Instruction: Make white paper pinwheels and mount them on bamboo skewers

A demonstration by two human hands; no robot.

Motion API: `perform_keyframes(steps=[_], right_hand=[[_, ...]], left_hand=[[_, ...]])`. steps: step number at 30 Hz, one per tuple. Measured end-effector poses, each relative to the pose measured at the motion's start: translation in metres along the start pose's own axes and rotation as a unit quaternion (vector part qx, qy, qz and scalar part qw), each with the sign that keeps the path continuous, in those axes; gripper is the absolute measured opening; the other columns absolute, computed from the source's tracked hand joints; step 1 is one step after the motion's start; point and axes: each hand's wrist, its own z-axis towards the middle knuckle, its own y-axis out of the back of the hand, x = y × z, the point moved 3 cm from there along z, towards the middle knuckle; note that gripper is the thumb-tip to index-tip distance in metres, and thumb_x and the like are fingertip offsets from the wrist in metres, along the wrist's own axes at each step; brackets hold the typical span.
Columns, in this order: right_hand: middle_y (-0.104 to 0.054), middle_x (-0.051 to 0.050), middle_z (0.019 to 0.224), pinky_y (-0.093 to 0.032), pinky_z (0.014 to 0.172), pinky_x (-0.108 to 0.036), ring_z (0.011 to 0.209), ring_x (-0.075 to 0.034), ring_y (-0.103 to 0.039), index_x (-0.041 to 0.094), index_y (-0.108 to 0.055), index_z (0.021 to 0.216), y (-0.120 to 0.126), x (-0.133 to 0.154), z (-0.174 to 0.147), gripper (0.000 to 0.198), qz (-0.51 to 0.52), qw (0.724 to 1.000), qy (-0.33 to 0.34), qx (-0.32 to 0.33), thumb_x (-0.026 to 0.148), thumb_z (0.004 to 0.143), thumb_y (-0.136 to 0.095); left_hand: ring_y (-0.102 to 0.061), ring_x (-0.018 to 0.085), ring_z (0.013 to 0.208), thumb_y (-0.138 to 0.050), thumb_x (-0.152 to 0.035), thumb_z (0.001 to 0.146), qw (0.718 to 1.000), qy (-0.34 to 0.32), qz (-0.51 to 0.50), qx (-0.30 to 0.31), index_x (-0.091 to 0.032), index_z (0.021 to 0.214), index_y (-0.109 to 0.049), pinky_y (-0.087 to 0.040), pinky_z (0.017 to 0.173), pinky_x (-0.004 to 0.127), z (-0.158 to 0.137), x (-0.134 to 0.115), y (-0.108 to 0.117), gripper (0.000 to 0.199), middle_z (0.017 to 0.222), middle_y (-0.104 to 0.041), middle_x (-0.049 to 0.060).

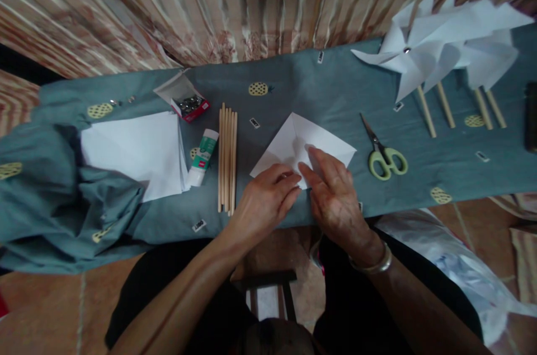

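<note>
A white square of paper [302,131], with crease lines running to its corners, lies turned like a diamond at the middle of the cloth. My left hand [268,195] is closed on its near corner, thumb and fingers pinched together. Bent over the same corner, my right hand [333,190] grips the paper from the other side; its fingertips nearly meet those of the left. The hands partly cover the paper's lower edges. Right of the paper lie scissors with green handles [386,162]. A bundle of wooden sticks [227,159] lies left of it.
A glue stick [205,154] lies beside a stack of white paper [134,151]. Behind them stands an open box of metal pins [188,106]. Several white paper pinwheels on sticks [444,50] overlap at the far right. A striped curtain [251,3] hangs along the back edge.
</note>
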Motion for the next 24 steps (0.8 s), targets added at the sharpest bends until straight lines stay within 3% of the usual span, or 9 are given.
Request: perform_keyframes(steps=[6,12,17,24], right_hand=[[-0.047,-0.013,0.147,-0.041,0.104,-0.056,0.135,-0.030,-0.043,0.022,-0.055,0.129,0.002,0.000,0.002,0.042,0.006,1.000,-0.002,0.011,0.010,0.091,-0.043],[-0.051,-0.010,0.143,-0.040,0.108,-0.051,0.133,-0.026,-0.047,0.024,-0.050,0.137,0.021,-0.016,0.010,0.048,0.053,0.998,-0.023,0.001,0.014,0.091,-0.041],[-0.052,-0.016,0.142,-0.040,0.108,-0.054,0.133,-0.031,-0.048,0.016,-0.048,0.139,0.029,-0.041,0.019,0.046,-0.032,0.996,-0.078,-0.022,0.024,0.095,-0.041],[-0.069,-0.015,0.117,-0.052,0.092,-0.048,0.103,-0.029,-0.067,0.015,-0.055,0.132,0.040,-0.050,0.017,0.046,-0.025,0.992,-0.117,-0.039,0.040,0.095,-0.047]], left_hand=[[-0.065,0.019,0.095,-0.057,-0.015,0.088,1.000,-0.010,0.028,-0.002,-0.013,0.106,-0.064,-0.057,0.082,0.034,-0.003,0.000,-0.003,0.019,0.105,-0.065,0.010],[-0.065,0.020,0.095,-0.056,-0.016,0.089,0.999,-0.018,0.045,-0.005,-0.014,0.107,-0.063,-0.057,0.083,0.035,-0.004,0.001,-0.004,0.019,0.106,-0.065,0.010],[-0.065,0.020,0.097,-0.055,-0.016,0.089,0.998,-0.023,0.051,-0.002,-0.013,0.108,-0.063,-0.057,0.083,0.036,-0.004,0.000,-0.003,0.020,0.108,-0.065,0.012],[-0.062,0.022,0.104,-0.053,-0.014,0.089,0.996,-0.044,0.074,-0.002,-0.016,0.106,-0.064,-0.055,0.089,0.040,-0.002,0.004,0.008,0.021,0.113,-0.064,0.011]])
